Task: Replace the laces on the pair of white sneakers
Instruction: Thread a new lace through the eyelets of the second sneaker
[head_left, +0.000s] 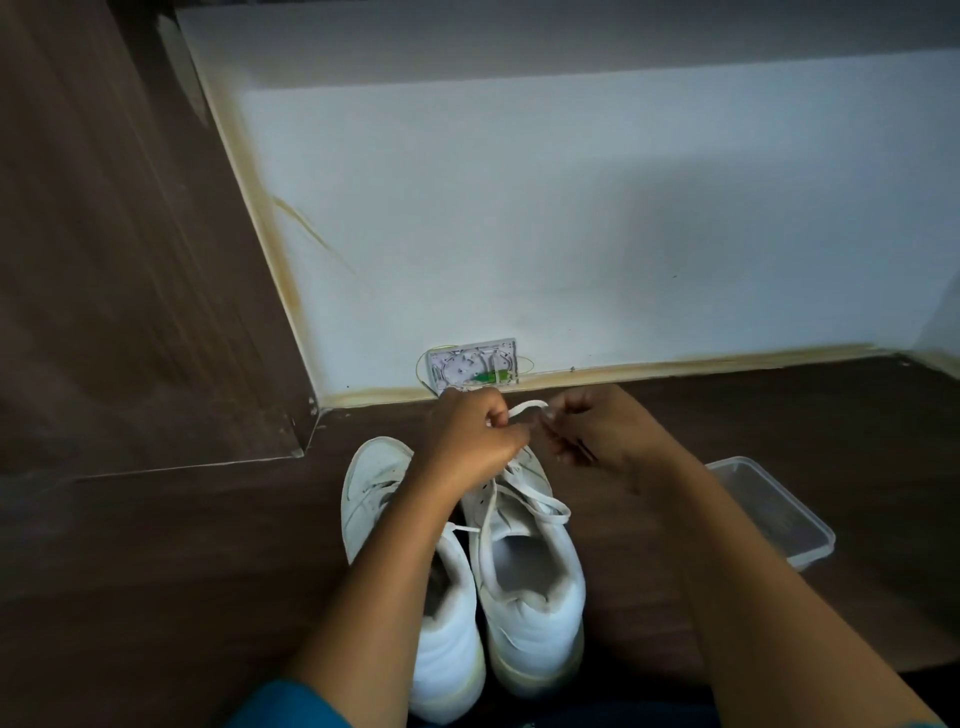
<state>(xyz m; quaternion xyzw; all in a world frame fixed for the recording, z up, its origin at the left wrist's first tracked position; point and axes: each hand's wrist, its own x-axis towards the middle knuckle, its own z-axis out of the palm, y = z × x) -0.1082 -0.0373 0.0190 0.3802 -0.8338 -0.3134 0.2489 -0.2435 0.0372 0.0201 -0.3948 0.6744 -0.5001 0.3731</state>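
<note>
Two white sneakers stand side by side on the dark wooden floor, heels towards me: the left sneaker (379, 499) and the right sneaker (530, 587). A white lace (535, 506) runs loosely over the right sneaker's tongue and up to both hands. My left hand (478, 436) pinches the lace above that shoe's toe end. My right hand (597, 431) pinches the other part of the same lace, a short loop arching between the two hands. My left forearm hides part of the left sneaker.
A clear plastic container (779, 514) lies on the floor to the right of the shoes. A small open wall box (472, 366) with thin wires sits at the skirting ahead. A brown wooden panel (130, 260) rises at the left.
</note>
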